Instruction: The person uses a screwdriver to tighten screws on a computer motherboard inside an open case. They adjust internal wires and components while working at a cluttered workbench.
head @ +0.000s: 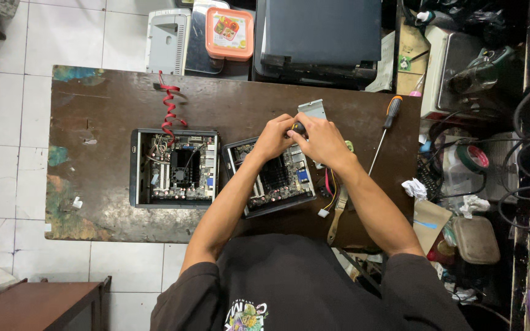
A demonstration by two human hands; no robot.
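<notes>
From the head view, nearest the camera are the person's dark-shirted shoulders and two bare forearms reaching forward over a worn brown surface (105,202). The left hand (272,138) and right hand (320,140) meet at the far edge of an open small computer case (271,178), which sits tilted near the middle of the surface. Both hands are curled together around a small dark, rounded object (299,129), probably a tool handle; the right hand's grip looks closed on it, the left cups beside it, and how firmly it holds I cannot tell.

The case looks rigid and fairly light for its size, but the bare circuit board and finned heatsink inside are fragile; its metal side walls seem the safe place to hold, not the board. Its rim edges may be sharp.

To the left stands a second open case (175,167), apart from the first, with a red coiled cable (170,113) trailing from it. A silver bracket (312,109) lies just beyond the hands, an orange-handled screwdriver (386,125) to the right, loose coloured wires (328,190) beside the case.

Open room lies on the left part of the surface; the right edge is crowded by clutter and cables.
</notes>
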